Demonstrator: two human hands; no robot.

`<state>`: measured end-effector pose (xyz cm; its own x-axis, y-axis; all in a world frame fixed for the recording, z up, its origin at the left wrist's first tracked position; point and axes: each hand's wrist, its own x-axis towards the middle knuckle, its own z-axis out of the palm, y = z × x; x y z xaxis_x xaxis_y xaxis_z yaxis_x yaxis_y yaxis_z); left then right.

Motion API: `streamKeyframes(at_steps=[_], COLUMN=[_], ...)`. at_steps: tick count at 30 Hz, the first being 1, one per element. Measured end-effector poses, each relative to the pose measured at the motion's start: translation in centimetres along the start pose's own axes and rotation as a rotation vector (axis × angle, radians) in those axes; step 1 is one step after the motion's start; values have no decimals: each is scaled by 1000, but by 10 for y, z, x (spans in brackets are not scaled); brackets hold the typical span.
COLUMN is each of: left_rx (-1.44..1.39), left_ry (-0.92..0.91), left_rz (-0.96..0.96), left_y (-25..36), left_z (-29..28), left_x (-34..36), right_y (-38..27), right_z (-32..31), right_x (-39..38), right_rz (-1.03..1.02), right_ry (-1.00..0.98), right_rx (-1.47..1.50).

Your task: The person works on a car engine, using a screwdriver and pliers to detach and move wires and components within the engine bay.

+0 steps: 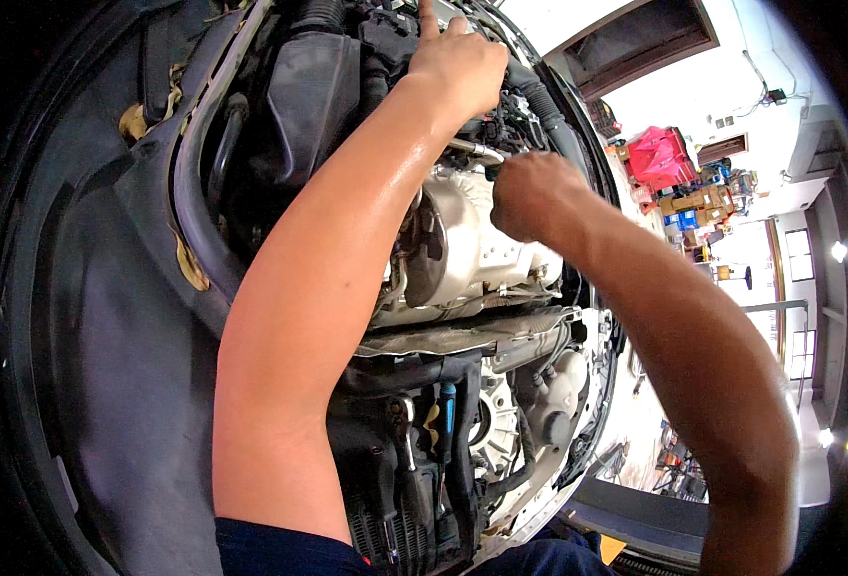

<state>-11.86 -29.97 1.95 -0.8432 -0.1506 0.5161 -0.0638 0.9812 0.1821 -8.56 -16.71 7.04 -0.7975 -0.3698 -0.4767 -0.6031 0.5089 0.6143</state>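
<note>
My left hand (457, 72) reaches over the far part of a car's engine bay. Its index finger is stretched out, and a second finger shows partly bent; the rest are hidden. Closer on the right, my right hand (539, 197) is closed in a fist at the end of a shiny metal wrench (477, 151). That wrench's shaft runs left from the fist toward dark hoses and wiring, where its far end is hidden. Below the fist is a silvery metal heat shield (443, 240) on the engine.
A ratchet (403, 422) and a blue-handled screwdriver (447, 413) lie on black parts at the near side. A black fender (145, 317) curves along the left. Past the right edge, boxes and a red cover (659, 158) stand in the workshop.
</note>
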Motion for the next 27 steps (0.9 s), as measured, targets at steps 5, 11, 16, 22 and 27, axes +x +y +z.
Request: streamKeyframes(at_steps=[5, 11, 16, 22, 27], left_rx=[-17, -12, -3, -30, -72], left_ry=[-32, -26, -62, -16, 29], left_rz=[-19, 2, -8, 5, 17], left_y=[2, 2, 3, 2, 3], left_z=[0, 1, 1, 3, 2], left_x=[-1, 0, 1, -1, -2], right_y=[5, 3, -1, -6, -3], right_z=[31, 49, 62, 80, 76], right_x=[-10, -5, -8, -16, -16], right_rz=[-9, 82, 121, 163, 165], right_ry=[192, 277, 328, 427, 405], right_rx=[210, 232, 278, 361, 341])
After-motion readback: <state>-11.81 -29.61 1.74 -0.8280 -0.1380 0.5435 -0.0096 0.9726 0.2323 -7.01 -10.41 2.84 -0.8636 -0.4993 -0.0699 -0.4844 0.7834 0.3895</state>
